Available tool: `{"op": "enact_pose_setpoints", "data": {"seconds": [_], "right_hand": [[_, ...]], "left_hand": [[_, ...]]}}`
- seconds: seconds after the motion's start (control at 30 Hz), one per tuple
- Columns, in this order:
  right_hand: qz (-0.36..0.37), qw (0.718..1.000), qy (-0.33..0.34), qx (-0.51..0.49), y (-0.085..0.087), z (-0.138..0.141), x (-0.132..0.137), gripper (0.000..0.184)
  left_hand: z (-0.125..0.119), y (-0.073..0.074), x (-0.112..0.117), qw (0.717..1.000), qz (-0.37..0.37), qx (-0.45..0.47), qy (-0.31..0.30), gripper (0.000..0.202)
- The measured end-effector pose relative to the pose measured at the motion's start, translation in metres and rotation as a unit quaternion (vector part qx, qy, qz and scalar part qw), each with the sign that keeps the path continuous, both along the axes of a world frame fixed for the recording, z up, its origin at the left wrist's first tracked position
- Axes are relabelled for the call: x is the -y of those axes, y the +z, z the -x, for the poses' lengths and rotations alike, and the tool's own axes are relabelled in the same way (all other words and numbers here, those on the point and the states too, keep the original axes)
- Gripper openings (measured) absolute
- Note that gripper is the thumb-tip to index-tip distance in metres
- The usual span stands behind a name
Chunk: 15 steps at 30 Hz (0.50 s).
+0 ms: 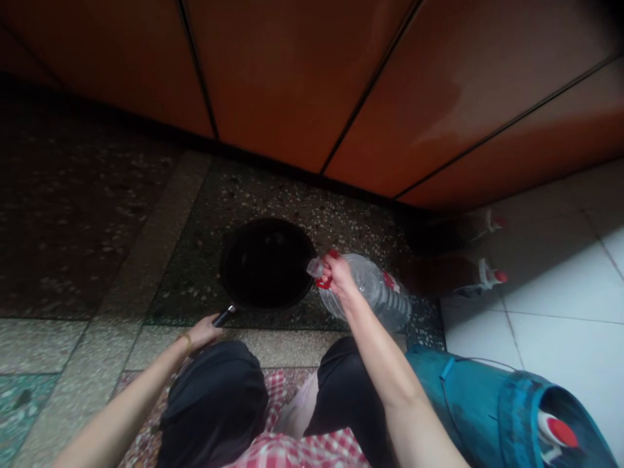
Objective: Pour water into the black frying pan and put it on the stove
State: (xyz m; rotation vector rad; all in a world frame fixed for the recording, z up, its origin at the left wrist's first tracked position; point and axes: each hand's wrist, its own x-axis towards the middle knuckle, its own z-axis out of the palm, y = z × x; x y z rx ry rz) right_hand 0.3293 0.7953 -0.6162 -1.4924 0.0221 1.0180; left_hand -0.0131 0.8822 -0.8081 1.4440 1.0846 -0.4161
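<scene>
A dark frying pan (268, 263) sits near the floor in front of my knees. My left hand (203, 332) is closed around its black handle (223, 317). Its inside is too dark to make out any contents. In my right hand (337, 272) is the red handle of a large clear plastic water jug (373, 286). The jug is tilted onto its side, its open mouth (315, 267) at the pan's right rim. I cannot tell whether water is coming out.
Orange cabinet doors (302, 84) rise beyond the pan. A blue bucket (468, 390) stands close on my right, with a red-capped container (560, 432) inside. Two red-capped bottles (487, 276) are by the white tiled wall (556, 338). The floor (160, 253) is speckled stone.
</scene>
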Motion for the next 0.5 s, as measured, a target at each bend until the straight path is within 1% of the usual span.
{"op": "enact_pose_setpoints", "data": {"seconds": [0.2,0.5], "right_hand": [[-0.003,1.000,0.008,-0.001,-0.018,0.010,0.000,0.030],[0.019,0.999,0.037,-0.008,-0.038,0.024,-0.004,0.027]], "left_hand": [[0.005,-0.008,0.004,1.000,-0.019,-0.008,-0.007,0.035],[0.027,-0.006,0.012,0.999,-0.038,-0.010,0.019,0.036]]}}
